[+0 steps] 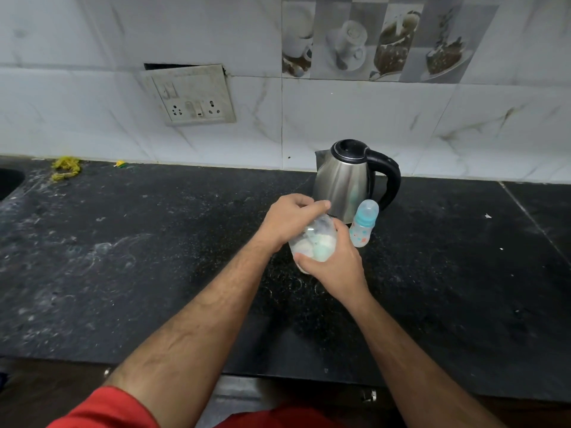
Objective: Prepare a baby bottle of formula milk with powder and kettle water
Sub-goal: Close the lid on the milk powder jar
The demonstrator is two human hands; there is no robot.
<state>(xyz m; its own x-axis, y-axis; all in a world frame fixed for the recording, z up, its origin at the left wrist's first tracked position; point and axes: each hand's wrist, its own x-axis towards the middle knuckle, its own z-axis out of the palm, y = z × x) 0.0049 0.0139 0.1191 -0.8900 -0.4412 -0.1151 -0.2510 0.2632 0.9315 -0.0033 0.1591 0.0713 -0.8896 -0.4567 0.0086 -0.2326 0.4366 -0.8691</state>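
A clear plastic jar (313, 244) of white powder, with something pale green inside, is held tilted above the black counter. My right hand (335, 262) grips the jar's lower body. My left hand (292, 219) is closed over its top end, hiding the lid or mouth. Just to the right stands a small baby bottle (364, 223) with a blue collar and a clear cap, upright on the counter. Behind it sits a steel kettle (346, 180) with a black lid and handle, lid down.
The black stone counter (154, 257) runs wide on both sides, dusted with white marks. A sink edge (9, 183) shows at far left, yellow scraps (65, 168) lie by the wall, and a socket plate (193, 97) hangs on the tiled wall.
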